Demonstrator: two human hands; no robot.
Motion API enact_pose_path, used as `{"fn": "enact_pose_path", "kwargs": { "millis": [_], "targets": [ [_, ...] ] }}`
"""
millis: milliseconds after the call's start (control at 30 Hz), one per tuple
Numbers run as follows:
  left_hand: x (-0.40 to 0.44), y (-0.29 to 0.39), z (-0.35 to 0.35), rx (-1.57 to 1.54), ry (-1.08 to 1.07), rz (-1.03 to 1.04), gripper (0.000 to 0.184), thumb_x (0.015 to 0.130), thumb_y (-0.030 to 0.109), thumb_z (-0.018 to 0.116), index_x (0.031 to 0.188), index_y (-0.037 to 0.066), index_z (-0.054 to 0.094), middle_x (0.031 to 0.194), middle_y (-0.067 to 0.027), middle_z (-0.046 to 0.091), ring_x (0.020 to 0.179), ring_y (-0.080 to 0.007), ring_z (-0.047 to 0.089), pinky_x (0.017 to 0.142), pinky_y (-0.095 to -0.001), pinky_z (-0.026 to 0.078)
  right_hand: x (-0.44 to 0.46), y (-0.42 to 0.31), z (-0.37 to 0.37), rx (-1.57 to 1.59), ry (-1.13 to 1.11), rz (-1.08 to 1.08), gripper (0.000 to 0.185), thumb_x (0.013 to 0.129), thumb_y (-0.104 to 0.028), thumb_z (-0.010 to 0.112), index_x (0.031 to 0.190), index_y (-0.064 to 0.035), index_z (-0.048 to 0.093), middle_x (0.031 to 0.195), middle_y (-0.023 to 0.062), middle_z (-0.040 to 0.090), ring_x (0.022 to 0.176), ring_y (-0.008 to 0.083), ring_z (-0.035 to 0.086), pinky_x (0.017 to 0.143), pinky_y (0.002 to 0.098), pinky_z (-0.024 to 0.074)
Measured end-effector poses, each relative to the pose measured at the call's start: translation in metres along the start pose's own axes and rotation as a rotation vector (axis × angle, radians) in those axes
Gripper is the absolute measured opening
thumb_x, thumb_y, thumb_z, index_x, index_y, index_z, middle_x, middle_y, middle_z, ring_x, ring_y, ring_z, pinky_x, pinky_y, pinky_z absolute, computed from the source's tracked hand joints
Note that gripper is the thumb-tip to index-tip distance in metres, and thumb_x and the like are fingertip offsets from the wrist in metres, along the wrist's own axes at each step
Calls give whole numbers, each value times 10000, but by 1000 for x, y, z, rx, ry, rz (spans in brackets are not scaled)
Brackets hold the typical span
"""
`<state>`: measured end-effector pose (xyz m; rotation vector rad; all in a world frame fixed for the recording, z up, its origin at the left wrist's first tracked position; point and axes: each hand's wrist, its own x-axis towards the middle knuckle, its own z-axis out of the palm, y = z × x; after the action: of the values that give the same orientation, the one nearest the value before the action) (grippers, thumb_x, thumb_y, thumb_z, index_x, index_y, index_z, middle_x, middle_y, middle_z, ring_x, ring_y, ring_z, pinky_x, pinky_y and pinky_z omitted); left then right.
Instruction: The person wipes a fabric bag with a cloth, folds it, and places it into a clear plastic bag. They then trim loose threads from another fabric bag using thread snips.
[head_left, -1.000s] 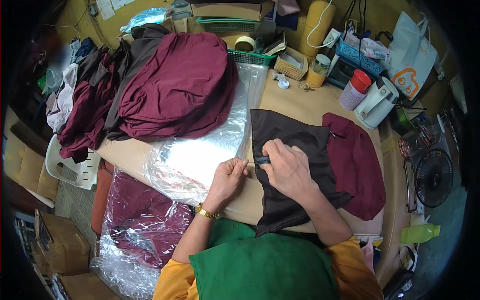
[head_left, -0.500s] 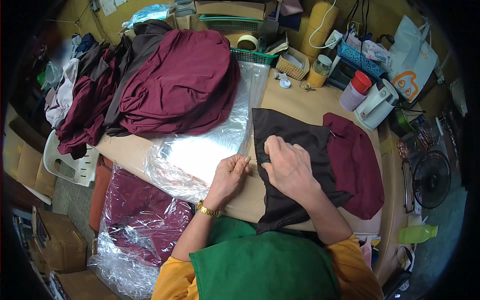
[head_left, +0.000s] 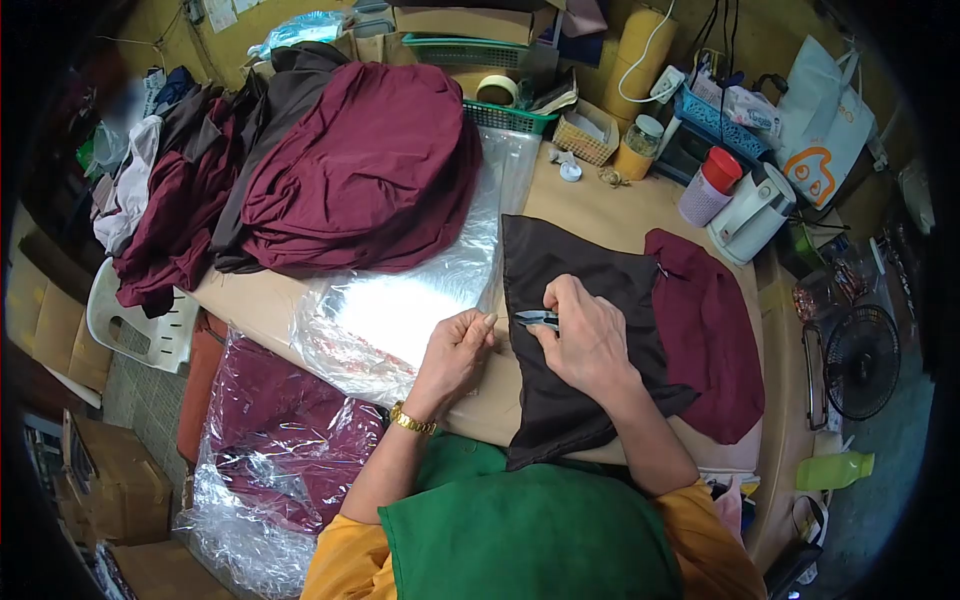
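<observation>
My right hand (head_left: 592,338) is wrapped round a small pair of thread snips (head_left: 536,318), whose metal blades point left. The hand is over a dark brown cloth piece (head_left: 570,400) near its left edge. That cloth joins or overlaps a maroon cloth (head_left: 705,340) on its right. Just left of the cloth edge, my left hand (head_left: 462,350) is closed in a pinch, thumb against finger. Whatever it pinches is too thin or hidden to make out. A gold watch sits on the left wrist.
A big maroon fabric pile (head_left: 360,170) lies on the table at the back left, beside clear plastic sheets (head_left: 400,320). Wrapped maroon cloth (head_left: 280,430) is below the table edge. A kettle (head_left: 755,215), cups and baskets line the back right; a black fan (head_left: 864,360) is far right.
My right hand has turned and shifted slightly right and down, so the snips' blades now show. The left hand keeps its pinch, nearly in place.
</observation>
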<state>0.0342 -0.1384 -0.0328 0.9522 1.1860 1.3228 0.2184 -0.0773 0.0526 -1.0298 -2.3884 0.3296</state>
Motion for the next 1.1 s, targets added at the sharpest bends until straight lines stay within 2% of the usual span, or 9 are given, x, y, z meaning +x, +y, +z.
{"fn": "enact_pose_path", "kwargs": {
  "millis": [467,667,733,767,800,867,933,1033,1100],
  "targets": [
    [-3,2,-1,54,-43,55,341,1028,320,559,769,100,579,647,94,464,564,-7,352,495,-194,275,9,-3,19,-61,21,-102,351,735,-70,760,948,-64,481,846,113,587,721,347,636,662,441,473],
    [-14,16,-21,33,-12,5,332,1015,288,582,797,38,594,622,43,487,576,-49,404,512,-239,353,11,48,34,16,106,134,485,799,-241,785,1152,-76,496,1058,176,580,943,393,635,777,473,515],
    [-15,19,-26,635,308,201,284,999,272,596,904,5,589,667,-36,550,572,-125,476,542,-296,421,5,86,57,41,186,178,461,819,-237,773,1151,-82,492,1049,173,610,920,387,642,770,468,508],
    [-14,22,-25,689,414,302,356,982,306,608,1118,-20,558,806,-156,626,599,-205,554,608,-356,480,4,91,65,42,185,182,461,819,-237,773,1151,-82,492,1049,173,610,920,387,642,770,468,508],
    [-9,22,-22,690,413,297,356,982,306,608,1118,-20,558,806,-156,626,599,-205,554,608,-356,480,2,95,72,80,194,257,441,832,-234,768,1139,-73,495,985,170,620,883,367,643,759,442,505],
    [4,19,-4,426,199,18,525,969,366,614,1300,-13,467,969,-231,650,732,-287,642,713,-408,508,1,96,78,120,196,332,422,844,-232,763,1127,-64,499,921,166,630,846,347,643,747,416,503],
    [12,18,16,688,71,-20,660,939,417,633,1386,-9,399,1097,-283,635,1011,-384,651,861,-449,496,2,96,78,127,243,317,383,856,-222,752,1106,-65,508,867,165,627,782,345,633,711,414,491],
    [17,8,20,884,-4,97,554,926,365,656,1298,-23,521,1012,-260,671,909,-356,671,818,-426,509,2,111,73,86,271,342,367,860,-221,738,1119,-85,515,916,180,654,818,379,653,706,462,486],
    [16,10,5,784,-156,-88,338,939,284,653,1088,-18,677,864,-132,712,750,-218,657,777,-363,509,3,119,66,112,261,396,349,867,-224,730,1111,-87,520,899,172,659,810,375,655,701,461,484]
  ]
}}
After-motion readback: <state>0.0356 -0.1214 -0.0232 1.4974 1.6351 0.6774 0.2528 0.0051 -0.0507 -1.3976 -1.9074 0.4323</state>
